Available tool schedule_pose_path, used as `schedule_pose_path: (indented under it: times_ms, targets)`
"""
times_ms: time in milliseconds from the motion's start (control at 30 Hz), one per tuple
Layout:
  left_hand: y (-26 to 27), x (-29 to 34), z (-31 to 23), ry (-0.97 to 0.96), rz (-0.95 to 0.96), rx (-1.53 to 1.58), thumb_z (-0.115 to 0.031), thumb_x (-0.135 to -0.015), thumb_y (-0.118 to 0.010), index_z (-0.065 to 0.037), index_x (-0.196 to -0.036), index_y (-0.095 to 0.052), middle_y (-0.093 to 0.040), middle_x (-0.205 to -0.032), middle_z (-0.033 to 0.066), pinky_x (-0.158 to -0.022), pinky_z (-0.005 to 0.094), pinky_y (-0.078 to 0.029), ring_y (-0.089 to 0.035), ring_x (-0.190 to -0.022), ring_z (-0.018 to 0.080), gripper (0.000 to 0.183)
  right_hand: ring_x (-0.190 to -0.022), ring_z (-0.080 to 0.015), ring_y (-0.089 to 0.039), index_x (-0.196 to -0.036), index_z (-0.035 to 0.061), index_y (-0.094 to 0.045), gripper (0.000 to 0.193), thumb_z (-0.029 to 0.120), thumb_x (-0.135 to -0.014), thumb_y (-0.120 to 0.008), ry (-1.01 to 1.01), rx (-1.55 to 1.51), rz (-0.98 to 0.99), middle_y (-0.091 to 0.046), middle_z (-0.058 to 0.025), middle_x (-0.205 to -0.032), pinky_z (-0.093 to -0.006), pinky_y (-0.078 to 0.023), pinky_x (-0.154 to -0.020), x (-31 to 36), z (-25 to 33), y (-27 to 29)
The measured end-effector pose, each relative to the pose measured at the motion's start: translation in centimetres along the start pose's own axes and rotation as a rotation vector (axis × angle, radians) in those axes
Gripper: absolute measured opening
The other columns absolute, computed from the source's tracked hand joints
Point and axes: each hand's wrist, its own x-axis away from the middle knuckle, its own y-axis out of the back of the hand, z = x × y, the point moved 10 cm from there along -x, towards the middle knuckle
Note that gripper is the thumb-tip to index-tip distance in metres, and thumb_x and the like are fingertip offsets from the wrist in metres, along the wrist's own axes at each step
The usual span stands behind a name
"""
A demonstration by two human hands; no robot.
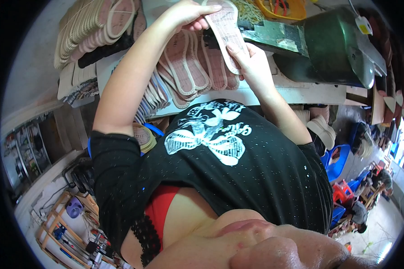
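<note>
- Pink insole (224,27) with a pale edge, held up over a white table (274,95).
- Left hand (184,15) pinches its upper end, thumb on top.
- Right hand (256,67) grips near its lower end, thumb on its face.
- Beneath: other insoles (179,62), overlapping.
- Far left: a thick stack (92,33) of insoles.
- Right: a green machine (332,49), a yellow basket (296,14) near it.

The fingers of the person's right hand (252,67) are partly hidden behind the insole (226,33); the insole's far tip and the yellow basket (294,15) are cut off above; the background people (359,213) are too small for their work to be told.
</note>
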Motion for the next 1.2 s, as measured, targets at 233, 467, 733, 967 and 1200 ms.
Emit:
schedule_pose_path:
  times_ms: [233,467,733,967,1200]
  targets:
    - [4.2,7.0,7.4,-0.012,-0.063,0.234,-0.060,-0.095,-0.046,-0.001,-0.083,-0.063,-0.063,-0.057,0.0093,-0.035,0.0193,-0.040,-0.053,-0.037,0.0085,0.062,-0.066,-0.0080,-0.053,-0.103,-0.0036,-0.060,0.034,0.030,-0.098,-0.058,0.086,0.093,0.237,-0.060,-0.0018,-0.076,-0.0258,-0.046,-0.061,2.9,-2.8,-4.6]
    - [1.7,16.0,15.6,0.213,-0.338,-0.815,-0.044,-0.075,-0.070,-0.002,-0.069,-0.066,-0.066,-0.074,0.0181,-0.063,0.0444,-0.049,-0.066,-0.075,0.0348,0.043,-0.063,-0.0379,-0.066,-0.098,0.0032,-0.054,0.040,0.043,-0.095,-0.054,0.292,1.155,0.231,-0.064,-0.0167,-0.064,-0.0470,-0.053,-0.059,0.8,-6.5,-7.0]
    - [-0.9,15.6,17.4,0.213,-0.321,-0.777,-0.023,-0.074,-0.064,0.000,-0.071,-0.067,-0.066,-0.073,0.0197,-0.067,0.0484,-0.051,-0.066,-0.071,0.0372,0.023,-0.073,-0.0363,-0.067,-0.095,0.0006,-0.064,0.031,0.031,-0.090,-0.062,0.261,0.859,0.579,-0.068,-0.0181,-0.076,-0.0443,-0.052,-0.069,2.4,-6.1,-10.3]
    - [-0.1,16.0,17.8,0.184,-0.219,-0.148,-0.019,-0.079,-0.066,-0.001,-0.070,-0.065,-0.061,-0.060,0.0066,-0.050,0.0335,-0.043,-0.057,-0.052,0.0192,0.020,-0.077,-0.0291,-0.069,-0.100,-0.0021,-0.064,0.032,0.028,-0.089,-0.066,0.207,0.681,0.661,-0.069,-0.0184,-0.082,-0.0383,-0.053,-0.070,3.8,-5.4,-10.8]
    - [0.6,17.6,11.0,-0.098,-0.479,0.589,-0.015,-0.088,-0.062,-0.001,-0.074,-0.063,-0.053,-0.057,-0.0023,-0.046,0.0203,-0.033,-0.047,-0.049,0.0044,0.020,-0.079,-0.0270,-0.069,-0.131,-0.0013,-0.047,0.056,0.016,-0.084,-0.072,0.669,0.529,0.435,-0.069,-0.0136,-0.093,-0.0378,-0.054,-0.072,5.1,2.2,-12.9]
